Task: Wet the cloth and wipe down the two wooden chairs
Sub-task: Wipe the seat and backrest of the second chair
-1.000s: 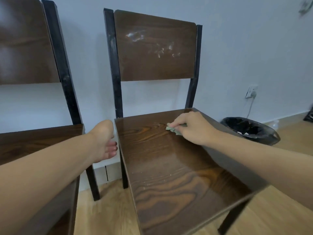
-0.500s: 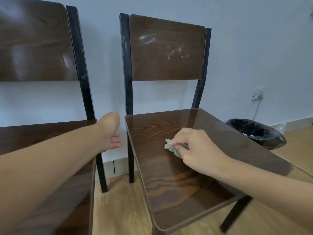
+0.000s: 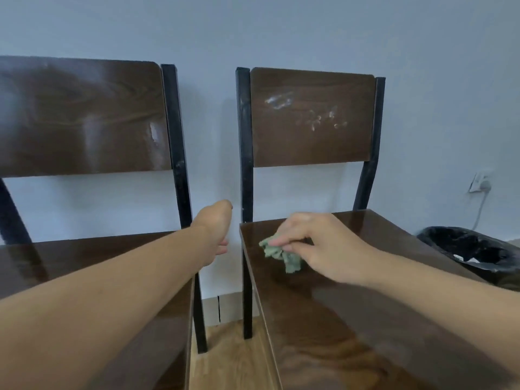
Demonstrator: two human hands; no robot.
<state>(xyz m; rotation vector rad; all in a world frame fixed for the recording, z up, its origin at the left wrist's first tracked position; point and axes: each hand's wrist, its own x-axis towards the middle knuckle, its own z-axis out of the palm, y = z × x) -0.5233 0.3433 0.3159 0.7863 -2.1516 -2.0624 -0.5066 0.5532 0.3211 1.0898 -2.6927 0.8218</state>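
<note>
The green cloth (image 3: 281, 253) lies crumpled on the seat of the right chair (image 3: 351, 319), near the seat's back left corner; its bunched length runs from upper left to lower right, the loose end trailing toward the camera. The right hand (image 3: 318, 246) pinches it from above, fingertips (image 3: 277, 242) closed on the wad and pressing it to the glossy dark wood. No label or writing can be read anywhere. The backrest (image 3: 312, 116) of this chair carries whitish smears across its upper half. The left hand (image 3: 215, 229) hangs in the gap between the two chairs, fingers curled under and mostly hidden, so how far it is closed cannot be told; it holds nothing visible. The left chair (image 3: 84, 116) stands just beside, with black metal uprights like its neighbour. Both back onto a pale wall (image 3: 281, 29) over a light wooden floor (image 3: 228, 361). At right, a bin with a black liner (image 3: 472, 251) sits below a wall socket (image 3: 479, 182) with a plugged cable
</note>
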